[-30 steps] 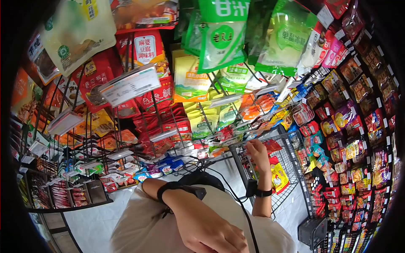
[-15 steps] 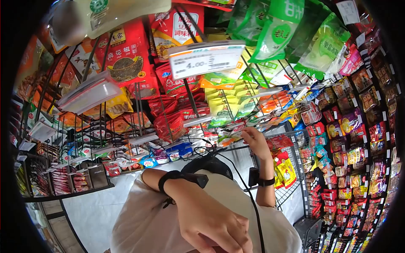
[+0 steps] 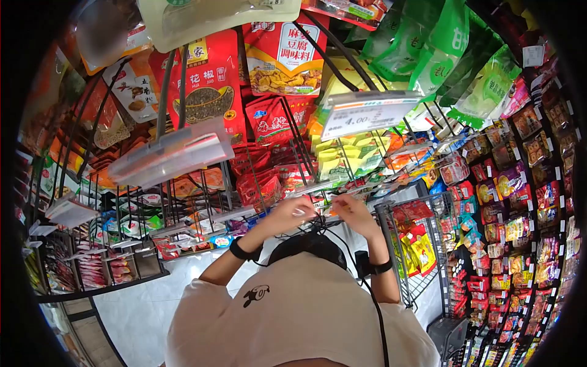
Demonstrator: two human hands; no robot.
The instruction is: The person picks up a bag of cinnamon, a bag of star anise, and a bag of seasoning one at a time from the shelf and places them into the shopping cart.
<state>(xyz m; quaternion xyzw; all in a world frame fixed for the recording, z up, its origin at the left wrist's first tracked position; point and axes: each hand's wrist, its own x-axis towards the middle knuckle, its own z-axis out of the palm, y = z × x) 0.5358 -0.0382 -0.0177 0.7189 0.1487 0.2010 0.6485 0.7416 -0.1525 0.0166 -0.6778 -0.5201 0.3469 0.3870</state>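
My left hand (image 3: 288, 216) is raised in front of my chest with its fingers bent together. A small pale glint shows at those fingers, too blurred to name. Close to it on the right is my right hand (image 3: 356, 216), its fingers loosely bent and somewhat apart, with nothing visible in them. A short gap separates the two hands. Just beyond them hang red seasoning packets (image 3: 260, 186) and yellow-green packets (image 3: 351, 158). A black cable (image 3: 371, 300) runs down my shirt, and both wrists wear black bands.
Hanging racks carry a red Sichuan pepper bag (image 3: 211, 92), a mapo tofu seasoning bag (image 3: 284, 61) and green bags (image 3: 489, 85). Price-tag holders (image 3: 370, 115) jut toward me on hooks. A wire basket (image 3: 440, 244) with yellow packets (image 3: 422, 252) stands at right, before shelves of packaged snacks (image 3: 520, 226).
My left hand has swung up from low in front of me to beside my right hand. My right hand has shifted slightly left and down. The racks appear nearer and shifted right.
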